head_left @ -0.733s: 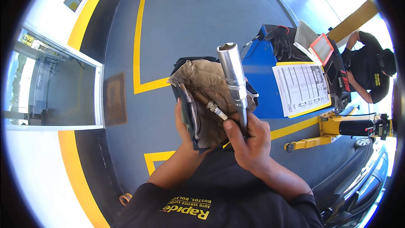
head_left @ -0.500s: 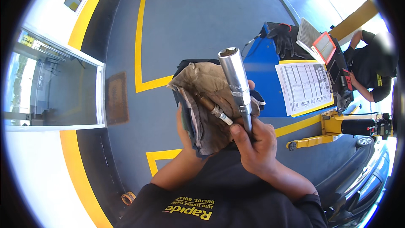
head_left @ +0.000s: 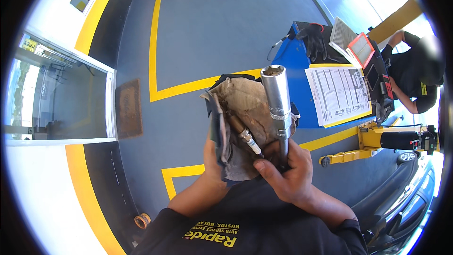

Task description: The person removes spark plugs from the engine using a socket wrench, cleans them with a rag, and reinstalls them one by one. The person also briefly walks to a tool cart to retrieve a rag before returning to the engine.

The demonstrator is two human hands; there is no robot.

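Note:
My left hand (head_left: 214, 163) is closed round the side of a bundle of dirty tan and dark rags (head_left: 243, 95), with a spark plug (head_left: 247, 139) lying on it, its white ceramic end pointing toward my right thumb. My right hand (head_left: 290, 174) grips a long chrome deep socket on an extension (head_left: 276, 99), held upright beside the spark plug, its open end toward the top of the view. My right thumb is at the lower end of the spark plug.
A blue bench (head_left: 288, 56) at right carries black gloves (head_left: 314, 40), two filters (head_left: 361, 51) and papers on a clipboard (head_left: 337, 94). A co-worker in black (head_left: 410, 66) works beyond it. A yellow lift arm (head_left: 349, 156) and dark car (head_left: 406, 208) are lower right; a glass door (head_left: 61, 94) is left.
Both my hands have moved slightly right and down with the rag bundle and socket. The socket is more upright. The co-worker's head has shifted slightly.

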